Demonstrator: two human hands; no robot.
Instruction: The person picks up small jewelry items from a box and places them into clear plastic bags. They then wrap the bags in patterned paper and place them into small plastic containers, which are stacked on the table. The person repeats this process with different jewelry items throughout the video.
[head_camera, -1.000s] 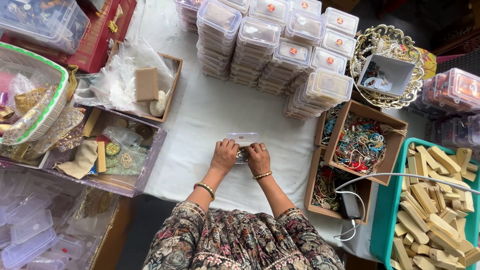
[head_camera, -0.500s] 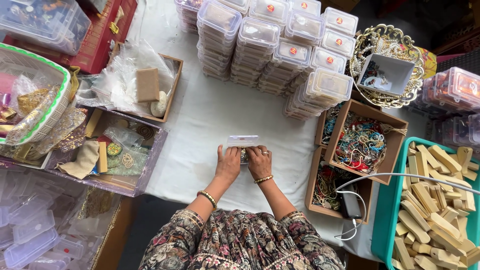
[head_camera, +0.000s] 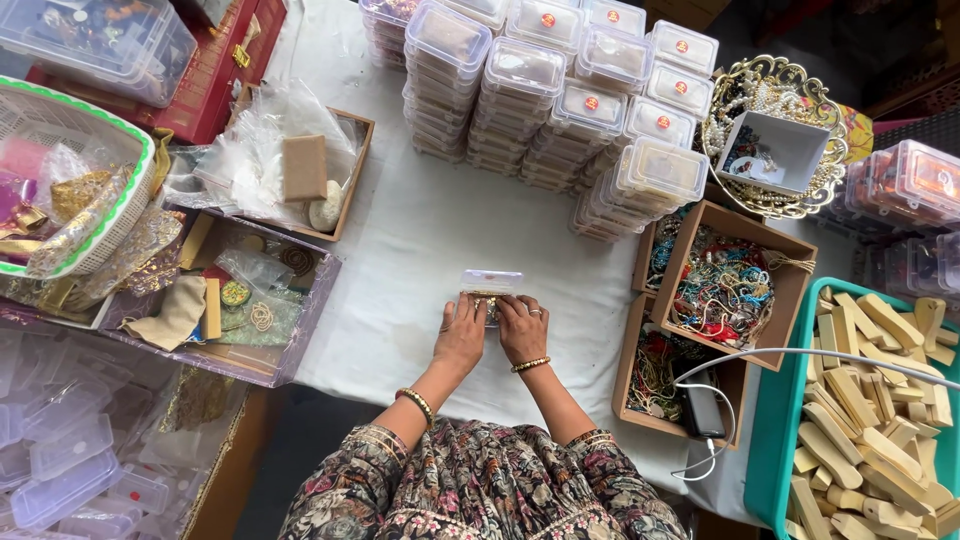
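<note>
Hands meet on a small clear box on the white cloth; left hand and right hand both grip its near edge; stacked tubs stand beyond.

A: Hands?
B: Left hand and right hand side by side, palms down, fingers curled forward.
A: Arms?
B: Both forearms reach ahead, converging, wrists bangled.
</note>
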